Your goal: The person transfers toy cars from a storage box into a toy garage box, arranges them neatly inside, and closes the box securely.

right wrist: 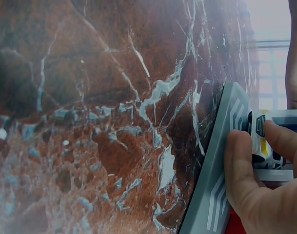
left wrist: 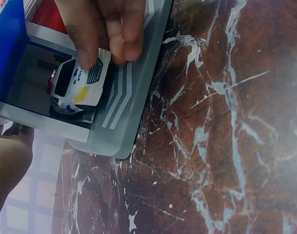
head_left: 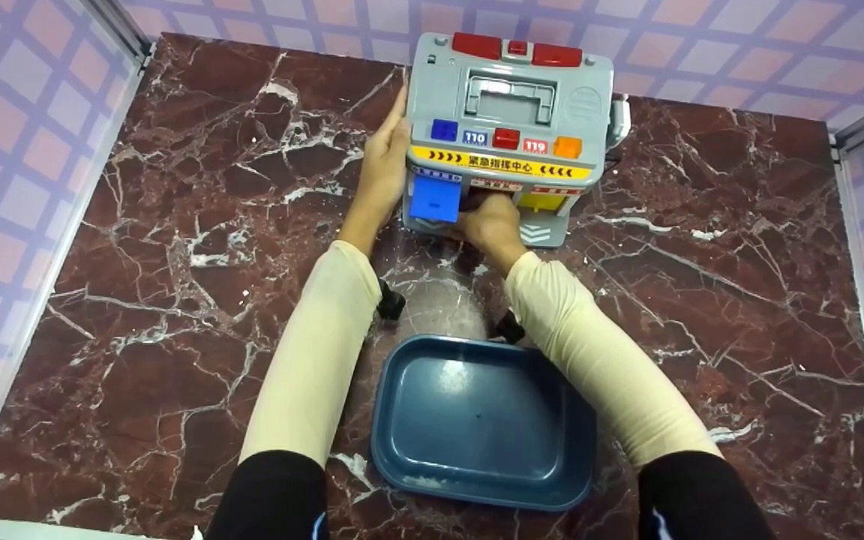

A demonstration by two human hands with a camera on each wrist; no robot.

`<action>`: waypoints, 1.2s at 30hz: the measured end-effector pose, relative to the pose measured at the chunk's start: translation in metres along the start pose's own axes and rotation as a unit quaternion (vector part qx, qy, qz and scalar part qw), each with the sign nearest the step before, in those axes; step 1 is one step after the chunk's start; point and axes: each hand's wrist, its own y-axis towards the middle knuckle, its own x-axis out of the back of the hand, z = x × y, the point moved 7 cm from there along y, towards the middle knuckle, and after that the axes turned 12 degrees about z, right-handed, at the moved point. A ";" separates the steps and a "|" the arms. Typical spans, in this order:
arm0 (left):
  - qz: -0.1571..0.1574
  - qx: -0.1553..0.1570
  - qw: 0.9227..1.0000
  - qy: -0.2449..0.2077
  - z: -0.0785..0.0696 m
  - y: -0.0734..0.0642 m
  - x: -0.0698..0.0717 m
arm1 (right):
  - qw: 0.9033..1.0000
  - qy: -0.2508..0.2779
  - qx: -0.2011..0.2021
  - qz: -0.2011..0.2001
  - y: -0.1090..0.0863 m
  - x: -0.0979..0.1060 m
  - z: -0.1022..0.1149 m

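Observation:
A grey toy emergency station [head_left: 439,90] stands at the back, with red lights, a top handle and coloured buttons. My left hand [head_left: 385,169] rests along its left side, fingers stretched out. The station's blue door [head_left: 434,199] is swung up over the left bay. In that bay's doorway sits a white toy police car [left wrist: 85,83], its front facing out over the ramp. My right hand [head_left: 493,225] pinches the car's front end, thumb on the hood and fingers beside it. The head view hides the car.
A dark blue plastic tray [head_left: 477,420] lies between my forearms on the marbled brown table [head_left: 177,330]. A yellow door [head_left: 543,201] covers the station's right bay. Checked panels [head_left: 739,52] wall the table at the back and sides.

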 end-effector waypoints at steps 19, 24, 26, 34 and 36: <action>0.004 0.019 1.000 -0.007 -0.029 -0.014 -0.008 | 0.998 -0.061 -0.006 -0.029 0.004 0.001 -0.001; 0.004 0.023 1.000 -0.005 -0.022 -0.011 -0.006 | 0.998 -0.061 -0.002 -0.032 0.004 0.001 0.001; 0.004 0.023 1.000 -0.009 -0.014 -0.007 -0.004 | 0.997 -0.062 0.001 -0.035 0.004 0.002 0.001; 0.002 0.006 1.000 -0.016 0.001 0.001 0.000 | 0.999 -0.022 0.001 -0.050 0.004 0.002 0.001; 0.003 0.003 1.000 -0.013 -0.001 0.000 -0.001 | 0.999 0.009 -0.001 -0.052 0.004 0.000 0.000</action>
